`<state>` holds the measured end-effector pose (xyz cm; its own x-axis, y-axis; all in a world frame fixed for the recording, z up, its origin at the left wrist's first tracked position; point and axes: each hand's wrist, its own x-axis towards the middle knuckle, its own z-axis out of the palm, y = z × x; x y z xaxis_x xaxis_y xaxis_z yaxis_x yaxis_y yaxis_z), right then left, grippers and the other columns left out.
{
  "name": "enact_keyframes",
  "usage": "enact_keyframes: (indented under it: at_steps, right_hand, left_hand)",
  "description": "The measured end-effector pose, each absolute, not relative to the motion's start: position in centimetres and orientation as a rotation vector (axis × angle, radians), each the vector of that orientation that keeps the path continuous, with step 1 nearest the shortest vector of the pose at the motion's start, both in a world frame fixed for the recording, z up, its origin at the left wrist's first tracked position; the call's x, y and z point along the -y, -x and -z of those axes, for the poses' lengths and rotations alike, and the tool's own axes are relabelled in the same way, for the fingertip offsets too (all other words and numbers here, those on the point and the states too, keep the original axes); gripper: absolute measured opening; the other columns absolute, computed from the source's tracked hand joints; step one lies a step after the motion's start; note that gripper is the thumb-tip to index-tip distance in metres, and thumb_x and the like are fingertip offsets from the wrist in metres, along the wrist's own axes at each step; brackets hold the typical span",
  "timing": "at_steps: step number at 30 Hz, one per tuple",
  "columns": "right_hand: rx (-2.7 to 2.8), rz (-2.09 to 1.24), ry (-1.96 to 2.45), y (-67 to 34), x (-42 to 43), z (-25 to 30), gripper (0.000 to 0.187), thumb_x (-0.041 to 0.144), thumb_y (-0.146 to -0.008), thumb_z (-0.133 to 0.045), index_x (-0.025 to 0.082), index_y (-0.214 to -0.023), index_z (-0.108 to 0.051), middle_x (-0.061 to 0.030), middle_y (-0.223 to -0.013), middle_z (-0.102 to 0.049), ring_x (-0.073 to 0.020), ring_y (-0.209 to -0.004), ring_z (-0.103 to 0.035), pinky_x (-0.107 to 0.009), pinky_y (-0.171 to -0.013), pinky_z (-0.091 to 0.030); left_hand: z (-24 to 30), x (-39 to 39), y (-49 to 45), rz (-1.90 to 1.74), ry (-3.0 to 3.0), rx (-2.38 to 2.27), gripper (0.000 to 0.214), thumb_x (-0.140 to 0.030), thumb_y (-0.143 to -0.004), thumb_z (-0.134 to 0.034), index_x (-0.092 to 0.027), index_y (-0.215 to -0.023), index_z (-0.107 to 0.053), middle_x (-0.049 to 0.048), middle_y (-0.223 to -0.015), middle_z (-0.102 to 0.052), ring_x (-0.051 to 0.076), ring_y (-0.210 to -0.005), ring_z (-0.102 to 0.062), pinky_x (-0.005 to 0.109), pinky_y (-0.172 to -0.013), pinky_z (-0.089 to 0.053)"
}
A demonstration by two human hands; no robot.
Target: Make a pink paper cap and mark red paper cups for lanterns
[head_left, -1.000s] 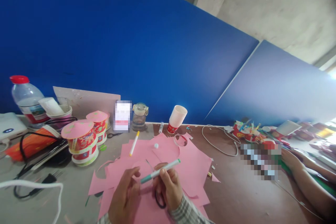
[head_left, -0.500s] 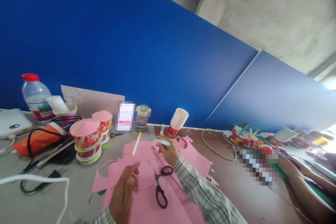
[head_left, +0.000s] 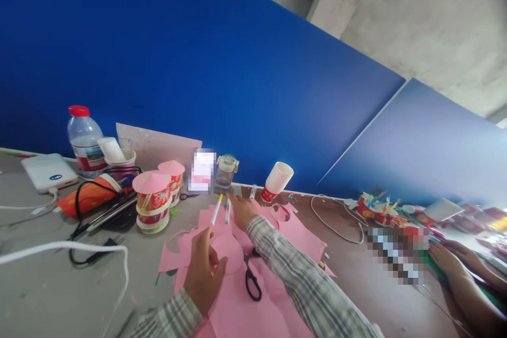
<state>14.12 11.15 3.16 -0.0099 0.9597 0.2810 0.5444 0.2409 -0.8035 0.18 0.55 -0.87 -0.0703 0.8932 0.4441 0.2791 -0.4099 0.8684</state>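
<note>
My left hand [head_left: 204, 272] is raised over the pink paper sheets [head_left: 295, 232] and pinches a round pink paper cut-out [head_left: 229, 251] between thumb and fingers. My right hand [head_left: 242, 211] reaches forward in a checked sleeve, fingers stretched out flat. Its fingertips lie beside a green-tipped marker [head_left: 227, 210] that rests on the table. A yellow-tipped marker [head_left: 216, 208] lies just left of that one. Black-handled scissors [head_left: 252, 281] lie on the pink paper under my right forearm.
Stacked printed cups with pink lids [head_left: 153, 205] stand at left, with an orange pouch [head_left: 85, 196], black cables, a water bottle [head_left: 84, 140] and a power bank [head_left: 48, 171] behind. A tilted paper cup [head_left: 279, 179] and glass jar [head_left: 226, 171] stand by the blue wall. Another person's arm [head_left: 461, 272] rests at right.
My right hand carried the green marker forward and laid it beside the yellow marker, then opened. The scissors came into view on the paper. My left hand kept hold of the pink circle.
</note>
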Motion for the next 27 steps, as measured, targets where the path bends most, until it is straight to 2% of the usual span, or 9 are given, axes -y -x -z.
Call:
enact_keyframes:
  at_steps: [3, 8, 13, 16, 19, 21, 22, 25, 27]
  right_hand:
    - [1.921, -0.797, 1.294, -14.3, -6.7, -5.4, 0.016, 0.019, -0.078, -0.057, 0.019, -0.088, -0.069, 0.0006, -0.079, -0.07, -0.0177, -0.077, -0.064, -0.027, -0.072, -0.049]
    - [2.127, -0.967, 1.123, -14.0, 0.4, -6.8, 0.021, 0.014, -0.07, -0.064, 0.026, -0.085, -0.072, -0.0025, -0.091, -0.07, -0.019, -0.088, -0.06, -0.028, -0.083, -0.045]
    - [1.898, -1.0, 1.181, -13.1, 1.3, -4.7, 0.02, 0.008, -0.068, -0.062, 0.024, -0.066, -0.073, -0.0009, -0.071, -0.069, -0.0194, -0.082, -0.058, -0.028, -0.08, -0.043]
    - [1.799, -1.014, 1.182, -13.7, 1.0, -4.5, 0.015, 0.016, -0.073, -0.057, 0.021, -0.069, -0.071, -0.0012, -0.069, -0.067, -0.0177, -0.074, -0.059, -0.025, -0.072, -0.044]
    - [1.766, -1.097, 1.126, -15.1, 1.8, -5.7, 0.031, 0.036, -0.08, -0.046, 0.018, -0.068, -0.069, -0.0036, -0.066, -0.066, -0.0162, -0.06, -0.059, -0.024, -0.058, -0.046]
    - [1.85, -1.199, 1.021, -16.1, 2.5, -6.8, 0.057, 0.053, -0.079, -0.035, 0.018, -0.048, -0.066, -0.0058, -0.058, -0.067, -0.0173, -0.055, -0.06, -0.025, -0.055, -0.047]
    - [1.992, -1.284, 0.927, -16.4, 2.7, -7.2, 0.059, 0.056, -0.078, -0.034, 0.018, -0.049, -0.068, -0.0074, -0.062, -0.069, -0.0186, -0.06, -0.061, -0.026, -0.058, -0.048]
    - [2.022, -0.919, 1.369, -16.8, 2.2, -7.2, 0.024, 0.039, -0.074, -0.055, 0.02, -0.07, -0.069, -0.004, -0.078, -0.07, -0.0178, -0.075, -0.062, -0.023, -0.068, -0.046]
    - [1.956, -0.807, 1.533, -16.8, 1.3, -6.2, 0.016, 0.028, -0.076, -0.053, 0.019, -0.074, -0.067, -0.0034, -0.076, -0.068, -0.0164, -0.071, -0.061, -0.022, -0.063, -0.045]
  left_hand:
    - [0.8, -0.6, -0.1, -1.52, -1.709, -1.268, 0.075, -0.015, -0.053, -0.062, -0.023, -0.119, -0.028, 0.0078, -0.091, -0.043, 0.015, -0.044, -0.047, 0.042, -0.051, -0.051]
    - [0.9, -0.4, -0.4, -1.505, -1.731, -1.264, 0.077, -0.012, -0.051, -0.061, -0.023, -0.12, -0.028, 0.0093, -0.092, -0.043, 0.017, -0.048, -0.049, 0.041, -0.048, -0.052]
    - [1.2, 0.0, -0.5, -1.431, -1.808, -1.233, 0.084, -0.006, -0.048, -0.06, -0.027, -0.122, -0.025, 0.0101, -0.1, -0.041, 0.015, -0.047, -0.049, 0.04, -0.049, -0.053]
    - [1.4, -0.1, -0.3, -1.443, -1.863, -1.247, 0.081, -0.014, -0.051, -0.063, -0.027, -0.122, -0.025, 0.0104, -0.1, -0.041, 0.017, -0.049, -0.05, 0.043, -0.052, -0.053]
    - [1.2, -0.6, 0.2, -1.485, -1.917, -1.255, 0.062, -0.027, -0.056, -0.061, -0.024, -0.114, -0.038, 0.0108, -0.097, -0.045, 0.019, -0.05, -0.051, 0.045, -0.055, -0.052]
    - [0.9, -1.0, 0.5, -1.506, -1.937, -1.232, 0.034, -0.028, -0.064, -0.052, -0.022, -0.097, -0.052, 0.0098, -0.088, -0.052, 0.021, -0.056, -0.054, 0.043, -0.057, -0.051]
    - [0.7, -1.3, 0.7, -1.509, -1.943, -1.218, 0.022, -0.027, -0.068, -0.046, -0.021, -0.087, -0.056, 0.0091, -0.082, -0.055, 0.023, -0.06, -0.055, 0.042, -0.058, -0.051]
    - [0.6, -2.0, 1.0, -1.506, -1.95, -1.234, 0.024, -0.021, -0.074, -0.032, -0.021, -0.071, -0.056, 0.0081, -0.067, -0.059, 0.026, -0.069, -0.057, 0.041, -0.061, -0.05]
    - [1.0, -2.4, 1.1, -1.483, -1.971, -1.271, 0.025, -0.019, -0.073, -0.031, -0.02, -0.07, -0.056, 0.0085, -0.066, -0.061, 0.026, -0.068, -0.057, 0.041, -0.061, -0.049]
